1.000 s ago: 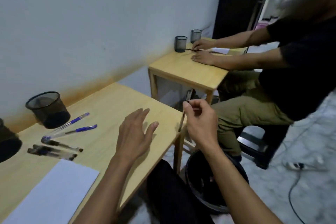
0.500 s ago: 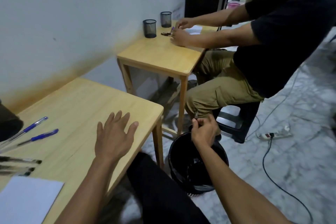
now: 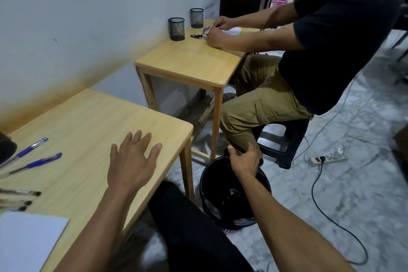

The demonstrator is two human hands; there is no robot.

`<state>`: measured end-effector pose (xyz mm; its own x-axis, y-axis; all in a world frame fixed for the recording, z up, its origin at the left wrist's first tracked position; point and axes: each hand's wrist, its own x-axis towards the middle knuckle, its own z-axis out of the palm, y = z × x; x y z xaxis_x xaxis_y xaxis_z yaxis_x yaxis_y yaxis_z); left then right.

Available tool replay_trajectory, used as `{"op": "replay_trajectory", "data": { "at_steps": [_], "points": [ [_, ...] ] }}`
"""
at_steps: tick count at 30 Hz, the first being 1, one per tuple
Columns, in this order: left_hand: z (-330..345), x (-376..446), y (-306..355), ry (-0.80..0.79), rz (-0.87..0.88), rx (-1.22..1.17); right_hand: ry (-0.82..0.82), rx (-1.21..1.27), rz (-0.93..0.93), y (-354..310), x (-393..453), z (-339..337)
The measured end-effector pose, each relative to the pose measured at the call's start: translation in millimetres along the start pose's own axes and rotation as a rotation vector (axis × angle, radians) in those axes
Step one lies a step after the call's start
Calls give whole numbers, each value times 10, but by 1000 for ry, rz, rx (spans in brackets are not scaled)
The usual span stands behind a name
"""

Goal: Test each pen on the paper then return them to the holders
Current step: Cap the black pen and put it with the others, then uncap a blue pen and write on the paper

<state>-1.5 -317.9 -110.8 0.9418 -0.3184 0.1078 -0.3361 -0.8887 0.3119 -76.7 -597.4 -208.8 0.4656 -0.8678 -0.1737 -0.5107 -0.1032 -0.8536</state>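
Both forearms are bare with no sleeves showing, and the legs (image 3: pixel 194 227) wear black trousers.

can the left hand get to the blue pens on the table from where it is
Probably yes. The left hand rests open and flat on the table, and only bare wood lies between it and the two blue pens off to its left.

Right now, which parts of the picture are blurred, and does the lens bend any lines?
Head view: the black pens at the left edge are smeared and the left forearm is soft; the far table looks sharper. The wide lens tilts and curves the table edges.
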Motion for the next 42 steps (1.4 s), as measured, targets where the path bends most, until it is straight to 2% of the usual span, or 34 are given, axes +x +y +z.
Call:
{"op": "replay_trajectory", "data": {
  "at_steps": [6,9,14,19,23,26,29,32,36,39,42],
  "points": [
    [12,7,-5,5,-2,5,-10,68,30,-30,13,-13],
    [9,9,-2,9,-6,-5,-24,116,-25,-196,-71,-21],
    [0,-2,6,-8,-18,-45,-142,221,-164,-684,-437,-18],
    [-67,-32,21,-18,-46,-141,-296,362,-332,-1275,-944,-15],
    [-177,-44,-16,-30,-111,-380,-604,407,-528,-1709,-1420,13],
    [-453,-199,-79,49,-168,-570,-760,360,-713,-1919,-1741,179],
    [-714,-434,-198,202,-194,-597,-868,350,-828,-2071,-2017,457],
    [-901,-709,-563,383,-255,-512,-901,319,-888,-2162,-2220,810],
    [-1135,-1302,-1298,568,-499,-319,-932,70,-1029,-2253,-2414,1401],
    [-1196,-1891,-1736,561,-693,-204,-953,-161,-1074,-2259,-2523,1788],
    [-1136,-2335,-1917,472,-800,-153,-869,-342,-1179,-2209,-2600,2068]
  ]
}}
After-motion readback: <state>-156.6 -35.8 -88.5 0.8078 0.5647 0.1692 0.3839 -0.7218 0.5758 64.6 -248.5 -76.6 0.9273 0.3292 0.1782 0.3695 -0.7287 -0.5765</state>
